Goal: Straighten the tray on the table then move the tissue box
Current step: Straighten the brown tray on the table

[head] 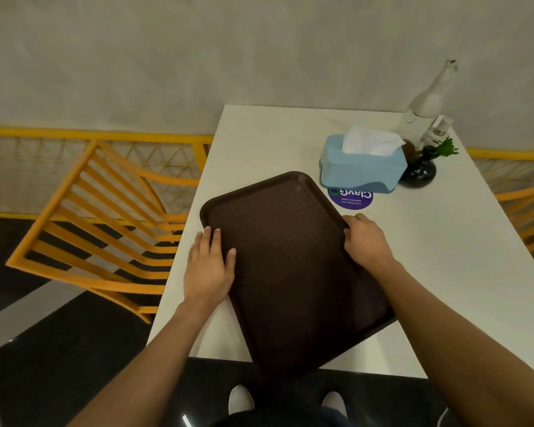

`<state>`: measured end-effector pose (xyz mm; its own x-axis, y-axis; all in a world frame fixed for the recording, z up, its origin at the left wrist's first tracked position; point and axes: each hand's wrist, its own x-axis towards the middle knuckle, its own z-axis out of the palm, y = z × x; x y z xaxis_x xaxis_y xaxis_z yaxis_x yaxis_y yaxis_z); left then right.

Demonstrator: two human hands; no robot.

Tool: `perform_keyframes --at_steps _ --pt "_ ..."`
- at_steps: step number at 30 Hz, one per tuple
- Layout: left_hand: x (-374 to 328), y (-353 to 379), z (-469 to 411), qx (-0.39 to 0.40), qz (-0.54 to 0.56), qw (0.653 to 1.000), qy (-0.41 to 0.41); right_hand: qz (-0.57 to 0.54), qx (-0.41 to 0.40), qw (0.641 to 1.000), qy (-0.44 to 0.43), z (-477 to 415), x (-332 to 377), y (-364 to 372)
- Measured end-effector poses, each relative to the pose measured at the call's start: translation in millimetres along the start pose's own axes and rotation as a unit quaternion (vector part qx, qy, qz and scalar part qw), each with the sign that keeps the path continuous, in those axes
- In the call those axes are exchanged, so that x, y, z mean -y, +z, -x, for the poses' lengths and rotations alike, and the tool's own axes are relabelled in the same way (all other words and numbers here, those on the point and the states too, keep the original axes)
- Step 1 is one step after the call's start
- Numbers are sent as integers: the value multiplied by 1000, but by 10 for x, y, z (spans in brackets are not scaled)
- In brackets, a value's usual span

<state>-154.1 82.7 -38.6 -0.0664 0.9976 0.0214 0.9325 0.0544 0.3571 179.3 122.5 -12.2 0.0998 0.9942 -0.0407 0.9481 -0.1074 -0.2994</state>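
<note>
A dark brown tray (290, 260) lies askew on the white table (438, 241), its near corner hanging over the front edge. My left hand (210, 266) rests flat on the tray's left rim, fingers spread. My right hand (366, 240) curls over the tray's right rim and grips it. A light blue tissue box (363, 166) with white tissue sticking out stands beyond the tray's far right corner, apart from both hands.
A round purple sticker (352, 198) lies between tray and tissue box. A small black vase (420, 172) with a green sprig, a white bottle (426, 106) and a small dispenser stand at the far right. Yellow chairs (105, 229) flank the table on both sides.
</note>
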Motion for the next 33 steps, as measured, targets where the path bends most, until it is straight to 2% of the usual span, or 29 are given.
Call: perform_keyframes --at_steps 6,11,21,27,30,33 --pt "-1 52 112 45 36 998 -40 -5 -40 999 -35 46 88 38" --pt "-24 130 216 49 -12 998 -37 50 34 996 -65 109 12 136" --pt "223 -23 -458 17 -76 997 21 -54 31 998 11 118 296 336" --pt "306 -141 -688 5 -4 1000 -9 -58 -41 997 -1 10 372 326" --pt "310 -136 -645 8 16 1000 1 -81 -40 996 -23 -69 381 346" --pt "330 -149 -634 7 16 1000 9 -72 -39 997 10 -84 392 399"
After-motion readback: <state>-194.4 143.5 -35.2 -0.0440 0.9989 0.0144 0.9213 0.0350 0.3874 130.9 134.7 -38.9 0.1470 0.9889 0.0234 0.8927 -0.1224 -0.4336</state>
